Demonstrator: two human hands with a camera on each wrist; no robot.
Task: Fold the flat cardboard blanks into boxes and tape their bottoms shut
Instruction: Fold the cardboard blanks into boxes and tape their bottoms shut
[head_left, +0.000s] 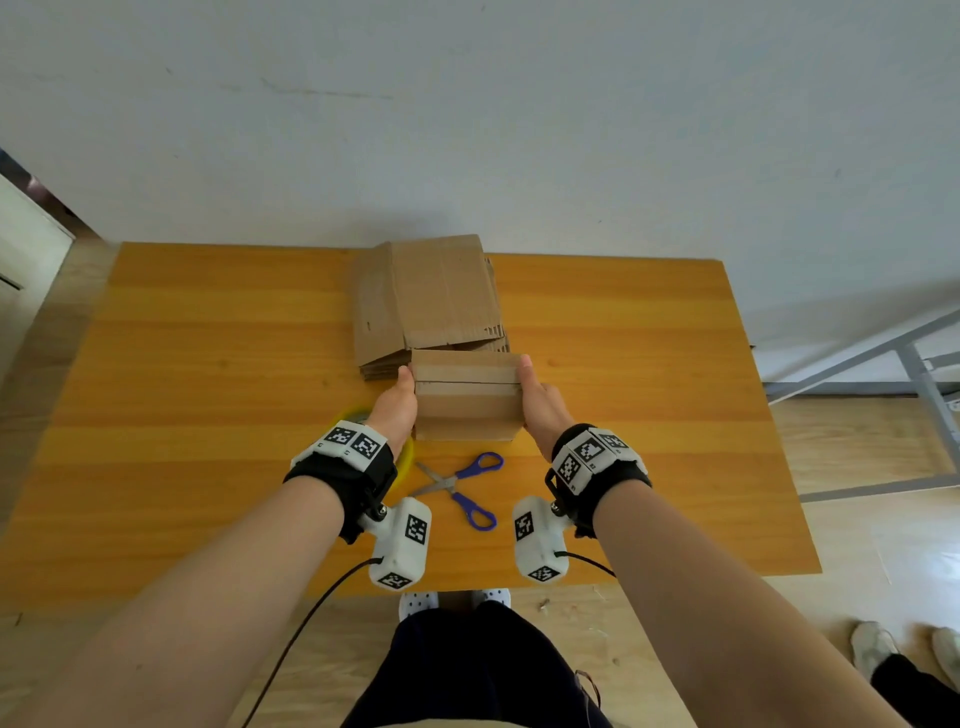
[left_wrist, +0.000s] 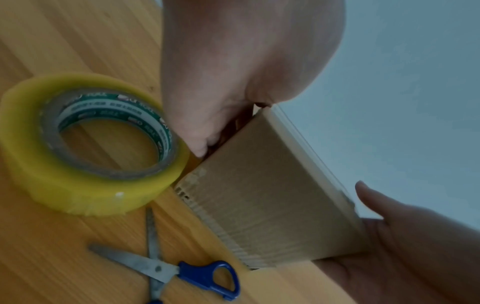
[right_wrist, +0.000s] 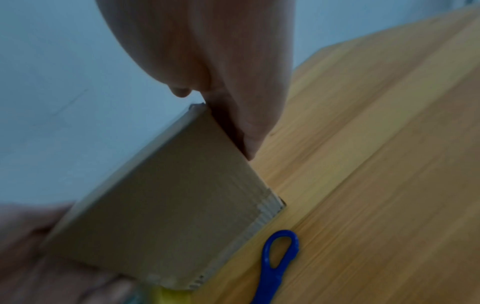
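Observation:
A folded brown cardboard box (head_left: 467, 400) stands on the wooden table (head_left: 208, 364) with its closed flaps facing up; a strip of clear tape runs along the centre seam. My left hand (head_left: 397, 400) lies flat against the box's left side, thumb at the top edge. My right hand (head_left: 540, 400) presses the right side the same way. In the left wrist view the left hand (left_wrist: 221, 82) lies down the box (left_wrist: 259, 185) wall, and the right hand (left_wrist: 402, 236) is at the far end. In the right wrist view the right hand's fingers (right_wrist: 249, 123) run straight down the box (right_wrist: 168, 205).
A stack of flat cardboard blanks (head_left: 426, 296) lies just behind the box. A yellow tape roll (left_wrist: 78, 195) sits under my left wrist. Blue-handled scissors (head_left: 457, 488) lie open on the table in front of the box. Another person's shoes (head_left: 878, 649) show at lower right.

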